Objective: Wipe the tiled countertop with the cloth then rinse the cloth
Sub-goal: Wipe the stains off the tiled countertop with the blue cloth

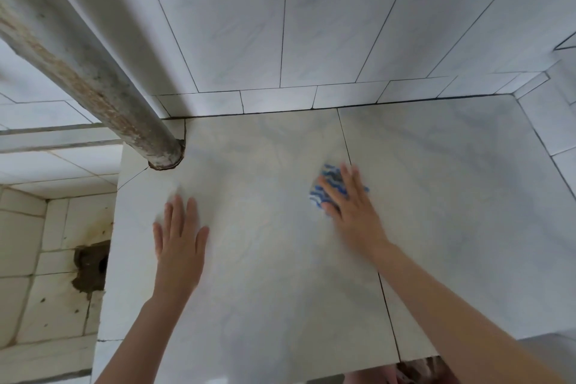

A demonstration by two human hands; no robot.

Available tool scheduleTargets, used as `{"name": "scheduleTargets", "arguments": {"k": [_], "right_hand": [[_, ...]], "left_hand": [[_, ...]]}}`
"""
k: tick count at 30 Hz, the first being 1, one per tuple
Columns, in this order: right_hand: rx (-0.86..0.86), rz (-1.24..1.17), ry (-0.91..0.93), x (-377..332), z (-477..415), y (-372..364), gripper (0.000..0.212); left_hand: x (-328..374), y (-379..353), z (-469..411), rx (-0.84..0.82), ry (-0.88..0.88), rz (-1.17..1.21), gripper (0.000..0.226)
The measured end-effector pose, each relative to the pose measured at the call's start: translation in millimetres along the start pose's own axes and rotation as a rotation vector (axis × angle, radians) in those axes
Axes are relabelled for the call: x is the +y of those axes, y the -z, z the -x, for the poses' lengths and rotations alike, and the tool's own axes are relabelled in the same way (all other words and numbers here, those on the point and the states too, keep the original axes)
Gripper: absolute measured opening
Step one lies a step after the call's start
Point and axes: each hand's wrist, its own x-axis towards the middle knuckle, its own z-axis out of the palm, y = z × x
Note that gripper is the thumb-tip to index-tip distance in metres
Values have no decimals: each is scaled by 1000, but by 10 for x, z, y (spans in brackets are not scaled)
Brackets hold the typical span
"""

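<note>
Cloth: I read a blue-and-white wavy pattern. Tiled countertop: pale cream with faint grey-blue marbling and dark grout lines. Pipe: grey, streaked rust-brown; wall tiles whitish, faintly veined.

**Fig. 1.** Single view: head-worn wide-angle cam. It looked forward & steeply down onto the tiled table from above its near edge, at close range; the table top filled centre & lower frame. Both forearms ran in from the bottom edge: left hand lower-left of centre, right hand right of centre, both near the lens. The tiled wall faced the cam across the upper frame; a pipe slanted in from upper left. At far left the view dropped past the table's side to a lower tiled surface. Grout lines splayed toward the frame edges.
</note>
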Motion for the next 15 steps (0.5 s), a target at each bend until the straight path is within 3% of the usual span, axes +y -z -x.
{"name": "scheduleTargets", "arguments": {"k": [3,6,11,15], "right_hand": [[-57,70,-63,157,-74,4,52],[-70,98,-48,-113,60,-90,58],[-79,-20,239,-900,860,-149,46],[-140,-19,315,-674,788,-105,46]], "left_hand": [[-15,-20,-2,5,-6,-25,58],[-12,-20,-2,1,-7,-31,62],[-21,-32,-11,1,1,-46,62],[-15,-26,-17,-8,7,-36,53]]}}
